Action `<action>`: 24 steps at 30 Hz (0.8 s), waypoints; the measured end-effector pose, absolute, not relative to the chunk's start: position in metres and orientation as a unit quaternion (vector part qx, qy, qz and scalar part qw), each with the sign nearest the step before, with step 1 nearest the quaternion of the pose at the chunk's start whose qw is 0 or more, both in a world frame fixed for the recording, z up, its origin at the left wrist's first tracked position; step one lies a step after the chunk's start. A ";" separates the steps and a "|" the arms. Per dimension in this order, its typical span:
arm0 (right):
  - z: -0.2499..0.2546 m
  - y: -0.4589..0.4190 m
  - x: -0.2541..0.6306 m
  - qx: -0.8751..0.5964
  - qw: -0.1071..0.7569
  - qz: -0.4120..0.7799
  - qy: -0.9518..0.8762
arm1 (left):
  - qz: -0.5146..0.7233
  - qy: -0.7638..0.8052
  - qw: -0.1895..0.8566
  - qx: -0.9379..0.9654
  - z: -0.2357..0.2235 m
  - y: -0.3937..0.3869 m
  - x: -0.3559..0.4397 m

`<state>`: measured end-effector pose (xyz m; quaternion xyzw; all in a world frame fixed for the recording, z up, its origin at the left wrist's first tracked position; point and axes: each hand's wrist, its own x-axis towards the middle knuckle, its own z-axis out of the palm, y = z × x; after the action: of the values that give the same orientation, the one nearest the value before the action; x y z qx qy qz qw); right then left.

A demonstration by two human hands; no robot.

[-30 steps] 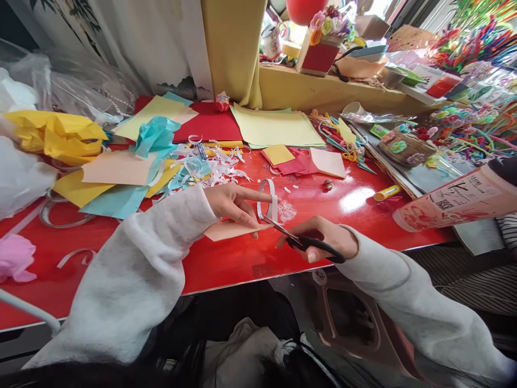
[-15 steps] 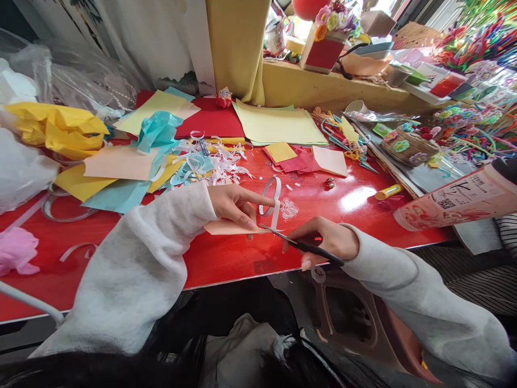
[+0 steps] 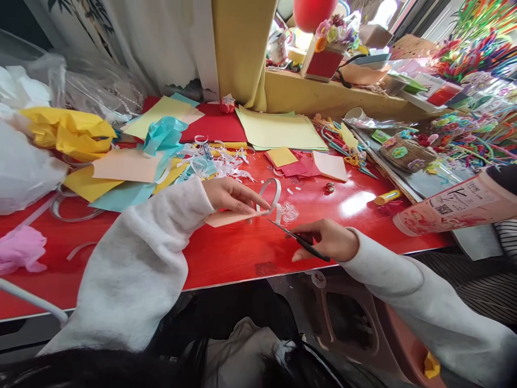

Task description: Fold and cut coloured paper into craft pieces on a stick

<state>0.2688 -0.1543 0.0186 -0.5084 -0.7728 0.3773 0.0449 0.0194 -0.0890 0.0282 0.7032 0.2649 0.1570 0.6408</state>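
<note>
Over the red table (image 3: 230,253), my left hand (image 3: 230,198) pinches a peach-coloured sheet of paper (image 3: 232,217), held nearly flat. A narrow pale paper strip (image 3: 277,188) curls up in a loop at the sheet's right end, by my fingertips. My right hand (image 3: 329,240) grips black-handled scissors (image 3: 307,245), their blades pointing left and upward. The blades look closed, and the tips sit just below the strip, apart from the sheet's edge.
White paper shreds (image 3: 226,167) and coloured sheets (image 3: 125,166) lie behind my left arm. Square papers (image 3: 329,164), two small bells (image 3: 330,187) and a yellow tube (image 3: 386,196) are further back. A pink cup (image 3: 456,199) lies tilted at right. A plastic stool (image 3: 323,307) stands below the table edge.
The scissors have drawn away from the sheet, downward and slightly right, and their blades have closed. My left hand has lifted the sheet a little, and the strip's loop has shifted.
</note>
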 end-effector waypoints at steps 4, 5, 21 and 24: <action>0.015 -0.153 0.267 -0.540 0.060 0.171 -0.822 | 0.259 0.305 0.632 0.664 0.031 -0.086 0.024; 0.015 -0.152 0.267 -0.537 0.060 0.145 -0.829 | 0.273 0.318 0.634 0.650 0.032 -0.086 0.026; 0.025 -0.109 0.209 -0.422 0.306 0.486 -0.702 | 0.419 0.350 0.579 0.605 0.030 -0.097 0.052; 0.023 -0.102 0.205 -0.369 0.317 0.595 -0.640 | 0.463 0.367 0.503 0.631 0.033 -0.092 0.047</action>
<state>0.2048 -0.1016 0.0229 -0.3686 -0.6401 0.5949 0.3168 0.0475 -0.0921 0.0328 0.6314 0.3669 0.4627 0.5026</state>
